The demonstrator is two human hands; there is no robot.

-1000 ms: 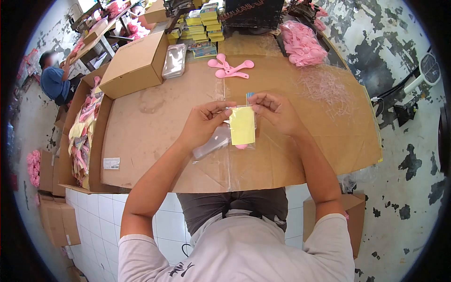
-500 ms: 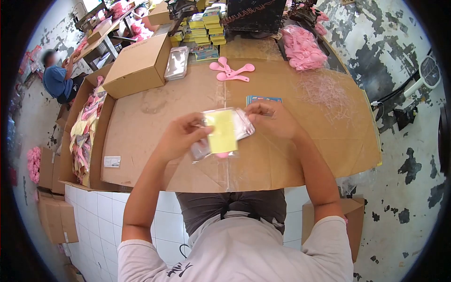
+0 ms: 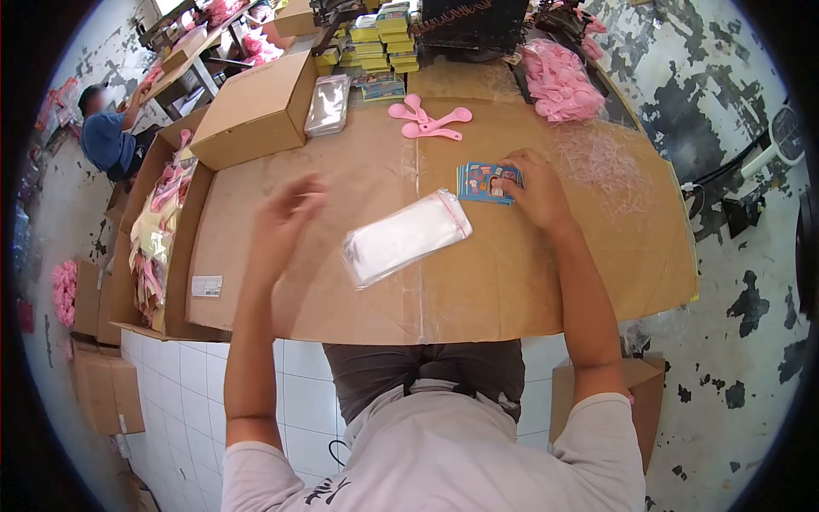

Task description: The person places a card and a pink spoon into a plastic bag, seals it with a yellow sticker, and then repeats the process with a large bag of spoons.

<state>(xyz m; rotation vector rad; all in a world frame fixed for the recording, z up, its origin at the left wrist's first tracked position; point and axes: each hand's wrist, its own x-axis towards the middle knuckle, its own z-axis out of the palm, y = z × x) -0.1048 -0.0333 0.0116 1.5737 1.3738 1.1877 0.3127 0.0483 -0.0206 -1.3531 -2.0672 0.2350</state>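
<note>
Small pile of picture cards (image 3: 485, 183) flat on the brown table (image 3: 281, 290), a bit far and right of the middle. Right hand (image 3: 533, 192) on the pile's right end, fingers bent; gripping or just pressing, hard to tell. Left hand (image 3: 286, 218) up over the table's left part, blurry, fingers spread, holding nothing. Clear bags (image 3: 405, 239) lying between the hands. Pink spoons (image 3: 425, 121) farther off. Brown box (image 3: 256, 111) far left.

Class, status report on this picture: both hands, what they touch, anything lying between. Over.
Left hand blurred, open, empty, over cardboard. Right hand on printed card stack, grip unclear. Clear bag stack lies flat between the hands.
</note>
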